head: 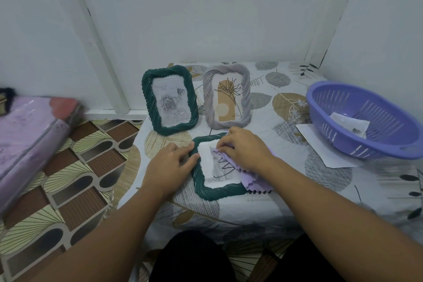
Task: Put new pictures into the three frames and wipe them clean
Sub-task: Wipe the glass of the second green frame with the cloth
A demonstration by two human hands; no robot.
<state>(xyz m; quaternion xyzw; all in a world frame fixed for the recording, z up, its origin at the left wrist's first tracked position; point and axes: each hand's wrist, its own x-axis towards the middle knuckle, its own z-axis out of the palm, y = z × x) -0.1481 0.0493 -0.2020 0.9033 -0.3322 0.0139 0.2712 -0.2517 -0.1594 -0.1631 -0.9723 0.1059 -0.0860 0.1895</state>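
Head view: a green frame [214, 186] lies flat on the desk [286, 192]. The left hand [170, 160] presses its left edge with relaxed fingers. The right hand [246, 148] pinches a lilac cloth [257, 182] on the glass. Two frames, green [169, 99] and grey [226, 96], stand behind; a purple basket [366, 121] sits right.

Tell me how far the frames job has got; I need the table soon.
Looks done: the green frame and grey frame stand upright with pictures in. In hand: the third frame lies flat with a picture in; the left hand steadies its edge while the right hand rubs a purple cloth on the glass. Left: finishing that wipe and standing it up.
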